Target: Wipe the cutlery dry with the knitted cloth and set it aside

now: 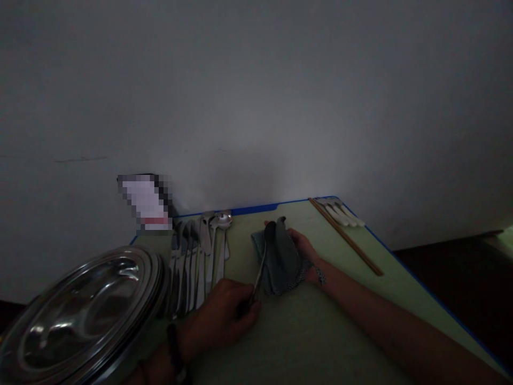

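My left hand (225, 310) is closed round the handle end of a metal spoon (262, 262), which points up and away from me. The bowl of the spoon rests against a grey-green cloth (282, 262) with a patterned edge. In my right hand (303, 247) the cloth is held from behind, draped over the palm; most of those fingers are hidden by it. Just left of my left hand lies a row of metal knives and spoons (200, 251), side by side on the pale green table (320, 326).
Stacked oval metal divided trays (132, 315) stand at the table's left. A pair of wooden chopsticks (347, 238) lies at the right beside several white-handled forks (340, 213). A blurred-out upright device (146, 200) leans by the wall (256, 107) behind the blue table edge.
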`<state>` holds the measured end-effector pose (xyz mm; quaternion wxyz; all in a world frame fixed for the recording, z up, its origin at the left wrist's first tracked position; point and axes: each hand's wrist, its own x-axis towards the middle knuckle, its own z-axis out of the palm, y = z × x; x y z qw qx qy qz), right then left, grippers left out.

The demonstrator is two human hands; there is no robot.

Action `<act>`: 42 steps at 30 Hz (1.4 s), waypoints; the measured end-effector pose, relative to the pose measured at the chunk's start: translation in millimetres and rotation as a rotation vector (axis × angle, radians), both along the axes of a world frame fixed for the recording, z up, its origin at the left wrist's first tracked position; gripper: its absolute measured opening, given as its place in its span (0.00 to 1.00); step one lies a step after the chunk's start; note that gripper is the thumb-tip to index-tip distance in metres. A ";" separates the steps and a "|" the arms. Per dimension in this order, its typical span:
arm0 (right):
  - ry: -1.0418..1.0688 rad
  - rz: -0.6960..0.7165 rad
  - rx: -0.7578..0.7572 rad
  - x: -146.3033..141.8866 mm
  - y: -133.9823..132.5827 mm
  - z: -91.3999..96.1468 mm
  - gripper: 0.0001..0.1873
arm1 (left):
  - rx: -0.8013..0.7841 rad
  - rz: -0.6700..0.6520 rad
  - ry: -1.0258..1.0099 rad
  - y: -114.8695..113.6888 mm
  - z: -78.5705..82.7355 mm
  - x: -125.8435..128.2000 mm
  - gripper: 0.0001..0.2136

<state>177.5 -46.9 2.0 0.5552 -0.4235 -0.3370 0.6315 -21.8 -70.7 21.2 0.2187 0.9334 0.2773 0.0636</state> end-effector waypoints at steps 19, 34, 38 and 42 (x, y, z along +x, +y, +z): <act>0.357 0.064 -0.145 -4.4 -3.9 -1.3 0.07 | -0.065 0.087 -0.158 -1.0 5.1 -1.3 0.15; 0.620 -0.009 -0.085 -2.0 -1.9 9.1 0.15 | -0.034 0.012 -0.114 0.4 2.5 -2.7 0.14; 0.570 0.065 -0.126 -2.7 -3.6 10.7 0.18 | -0.052 -0.005 -0.090 0.6 3.1 -2.8 0.14; 0.463 0.047 -0.205 -4.2 -1.8 1.7 0.22 | -0.031 -0.014 -0.086 0.9 3.2 -1.7 0.14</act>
